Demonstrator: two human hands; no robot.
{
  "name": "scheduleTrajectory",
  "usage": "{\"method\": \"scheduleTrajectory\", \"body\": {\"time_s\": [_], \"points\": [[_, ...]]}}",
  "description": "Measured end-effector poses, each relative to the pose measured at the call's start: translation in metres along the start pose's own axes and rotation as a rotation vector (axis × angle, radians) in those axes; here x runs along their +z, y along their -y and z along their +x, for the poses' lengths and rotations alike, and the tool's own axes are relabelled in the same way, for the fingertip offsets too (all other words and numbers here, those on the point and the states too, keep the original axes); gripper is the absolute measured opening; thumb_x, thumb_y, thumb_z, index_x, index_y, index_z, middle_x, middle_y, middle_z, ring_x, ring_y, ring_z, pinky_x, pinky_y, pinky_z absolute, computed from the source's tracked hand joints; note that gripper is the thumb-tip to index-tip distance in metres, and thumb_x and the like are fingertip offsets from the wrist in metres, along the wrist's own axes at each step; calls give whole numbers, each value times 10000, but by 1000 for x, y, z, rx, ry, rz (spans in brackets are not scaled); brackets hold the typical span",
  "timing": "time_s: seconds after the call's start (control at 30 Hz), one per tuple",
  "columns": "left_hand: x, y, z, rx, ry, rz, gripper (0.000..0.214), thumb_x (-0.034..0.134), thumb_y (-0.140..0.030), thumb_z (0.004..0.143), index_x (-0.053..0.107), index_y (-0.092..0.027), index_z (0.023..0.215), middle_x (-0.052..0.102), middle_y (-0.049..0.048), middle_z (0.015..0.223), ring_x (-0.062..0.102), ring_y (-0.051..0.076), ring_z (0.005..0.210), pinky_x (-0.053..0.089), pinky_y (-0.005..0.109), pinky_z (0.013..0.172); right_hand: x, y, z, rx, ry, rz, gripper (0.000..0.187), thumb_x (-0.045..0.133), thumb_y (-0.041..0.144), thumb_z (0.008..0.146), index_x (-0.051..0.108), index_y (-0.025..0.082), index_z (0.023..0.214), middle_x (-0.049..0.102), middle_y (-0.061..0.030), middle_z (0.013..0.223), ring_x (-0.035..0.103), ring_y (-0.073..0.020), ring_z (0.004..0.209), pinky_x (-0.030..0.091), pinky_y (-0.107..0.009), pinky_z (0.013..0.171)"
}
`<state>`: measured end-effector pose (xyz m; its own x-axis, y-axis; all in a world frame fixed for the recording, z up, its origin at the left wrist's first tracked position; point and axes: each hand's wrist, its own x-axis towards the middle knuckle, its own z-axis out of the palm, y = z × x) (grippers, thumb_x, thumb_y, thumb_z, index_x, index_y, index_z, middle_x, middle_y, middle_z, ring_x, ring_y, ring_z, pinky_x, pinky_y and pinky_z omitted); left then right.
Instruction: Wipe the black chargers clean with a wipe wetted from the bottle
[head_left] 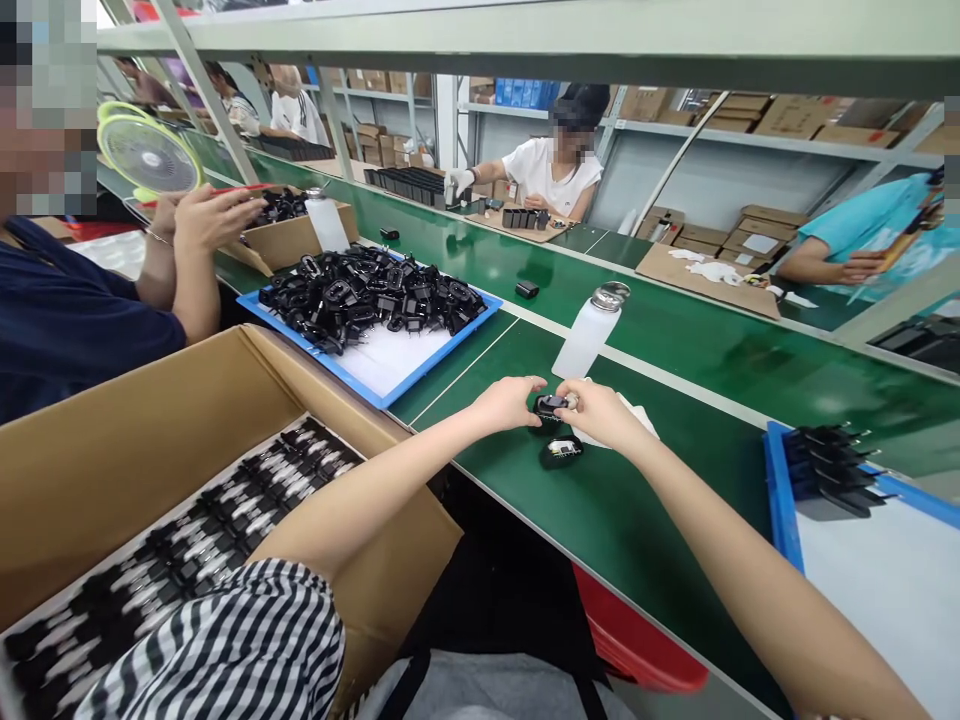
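My left hand (508, 401) and my right hand (600, 412) meet over the green bench (622, 500), both closed on one small black plug adapter (550, 405) held between them. A second black adapter (562, 451) lies on the bench just below my hands. A white cloth (631, 412) lies under and behind my right hand. A white squeeze bottle (589, 332) with a metal top stands just beyond my hands.
A blue tray (375, 365) heaped with black adapters sits at the left. A cardboard box (150, 440) at my left holds rows of adapters. Another blue tray (780, 495) with a few adapters is at the right. Other people work beside and across the bench.
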<state>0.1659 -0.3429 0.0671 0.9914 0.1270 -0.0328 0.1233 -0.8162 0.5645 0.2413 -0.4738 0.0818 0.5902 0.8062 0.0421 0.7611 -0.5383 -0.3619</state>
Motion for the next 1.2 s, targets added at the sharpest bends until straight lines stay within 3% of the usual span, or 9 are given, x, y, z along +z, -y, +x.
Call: {"method": "scheduleTrajectory", "body": {"time_s": [0.27,0.5,0.83,1.07,1.2], "points": [[8,1,1,64,-48,53,287,554,-275,594,578,-192,867,606,-3,694,550,151,665,389,217,586,6,-6,-1,-15,91,-26,238,540,213,670,526,187,905,546,-24,817,495,-161,732,363,-231,599],[9,-1,0,123,-89,113,281,537,-254,598,586,-195,868,600,15,786,540,152,670,387,221,579,8,-10,0,-36,97,-42,221,567,203,667,560,175,886,555,-12,708,514,-160,678,378,-235,578],[3,-9,7,69,-8,210,266,580,-295,584,614,-172,817,608,48,705,547,201,689,391,247,541,5,-13,2,-96,177,-66,175,536,180,695,548,167,869,564,-21,761,529,-152,689,382,-221,585],[-10,-26,23,26,216,393,357,669,-321,464,618,-114,750,603,83,687,557,204,648,421,249,542,-2,-9,13,-40,282,-237,123,582,268,654,574,167,724,553,-38,722,513,-177,657,338,-223,501],[-13,-33,24,-2,250,390,362,660,-271,490,601,-95,801,603,99,744,559,205,700,432,243,566,-1,-4,17,-1,348,-225,91,565,241,657,566,162,700,553,-31,685,509,-169,640,323,-219,487]]}}
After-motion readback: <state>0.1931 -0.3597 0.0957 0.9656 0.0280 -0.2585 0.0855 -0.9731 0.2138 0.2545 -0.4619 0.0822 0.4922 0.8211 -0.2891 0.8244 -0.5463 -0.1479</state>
